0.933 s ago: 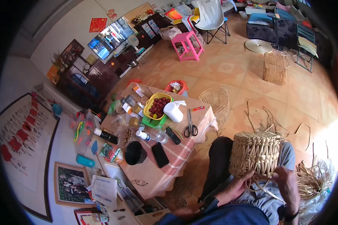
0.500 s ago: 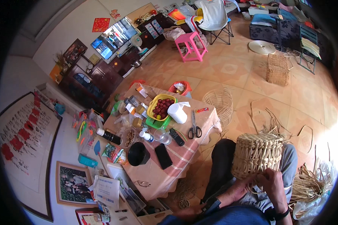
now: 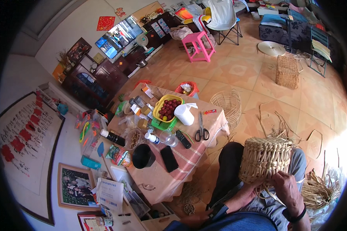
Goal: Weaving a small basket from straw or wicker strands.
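A woven straw basket (image 3: 264, 158) with a braided rim lies tilted across my knees. At its near lower edge my left hand (image 3: 251, 189) is closed, its fingertips partly hidden against the weave. My right hand (image 3: 287, 188) is closed too, its fingers pinched together at the same edge, just right of the left hand. A pale flat strand (image 3: 273, 195) runs from between the hands down over my lap. Which fingers grip it is hard to make out.
A cloth-covered table (image 3: 192, 159) stands at left, bearing scissors (image 3: 201, 133), a phone (image 3: 169, 158), a black bowl (image 3: 143, 156) and a yellow basket of fruit (image 3: 166, 109). Loose straw (image 3: 315, 191) lies at right. An open-frame basket (image 3: 227, 106) and a woven box (image 3: 287, 72) sit on the floor.
My right hand has shifted slightly right and down, and more of the pale strand shows below the hands. The basket stays on my knees. The whole view has moved a little.
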Motion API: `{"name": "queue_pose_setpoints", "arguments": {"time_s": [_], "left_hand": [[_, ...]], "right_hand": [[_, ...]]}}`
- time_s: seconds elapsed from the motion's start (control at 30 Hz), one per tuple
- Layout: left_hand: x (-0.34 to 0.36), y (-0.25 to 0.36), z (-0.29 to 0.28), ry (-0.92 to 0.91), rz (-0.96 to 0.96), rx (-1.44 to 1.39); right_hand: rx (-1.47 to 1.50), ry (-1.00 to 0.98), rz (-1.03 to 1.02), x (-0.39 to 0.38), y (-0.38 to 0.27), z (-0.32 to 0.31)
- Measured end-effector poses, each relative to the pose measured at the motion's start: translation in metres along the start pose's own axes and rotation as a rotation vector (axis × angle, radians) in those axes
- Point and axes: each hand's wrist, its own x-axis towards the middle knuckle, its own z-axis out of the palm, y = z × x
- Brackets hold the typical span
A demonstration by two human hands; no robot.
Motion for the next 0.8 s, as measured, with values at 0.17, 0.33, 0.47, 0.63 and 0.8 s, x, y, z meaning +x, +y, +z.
{"name": "queue_pose_setpoints", "arguments": {"time_s": [0.17,0.33,0.47,0.63,0.8], "left_hand": [[-0.001,0.004,0.007,-0.038,-0.018,0.022],[-0.002,-0.001,-0.001,0.041,-0.010,-0.067],[-0.015,0.003,0.014,0.072,-0.014,-0.117],[-0.008,-0.007,0.014,0.113,-0.042,-0.073],[-0.027,0.021,0.001,0.048,-0.067,-0.157]], "right_hand": [[0.109,0.123,0.105,-0.015,0.018,0.023],[0.177,0.230,0.183,-0.013,0.016,0.025],[0.173,0.235,0.215,-0.023,0.013,0.025],[-0.029,0.222,0.228,-0.031,0.012,0.018],[-0.174,0.388,-0.024,-0.023,-0.005,0.023]]}}
